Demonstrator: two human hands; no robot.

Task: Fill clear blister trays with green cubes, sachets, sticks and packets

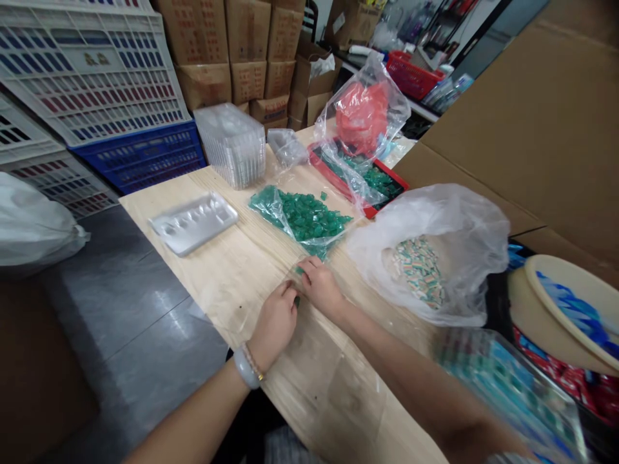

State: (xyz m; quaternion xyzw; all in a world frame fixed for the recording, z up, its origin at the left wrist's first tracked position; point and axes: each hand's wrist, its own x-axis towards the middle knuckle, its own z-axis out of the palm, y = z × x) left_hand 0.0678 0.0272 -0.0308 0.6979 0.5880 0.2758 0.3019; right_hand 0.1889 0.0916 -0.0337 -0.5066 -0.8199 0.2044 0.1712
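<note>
Right hand (319, 283) pinches a small translucent green piece (300, 270), left hand's (278, 319) grip unclear, just inside the wooden table's (215, 277) near edge; light fingertip pressure probably controls it best.

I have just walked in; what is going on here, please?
A person's right hand touches a small green piece, close beside the left hand, whose grip is too blurred to read. Just beyond them a heap of green pieces lies on the table, and a pale tray sits farther left.
</note>
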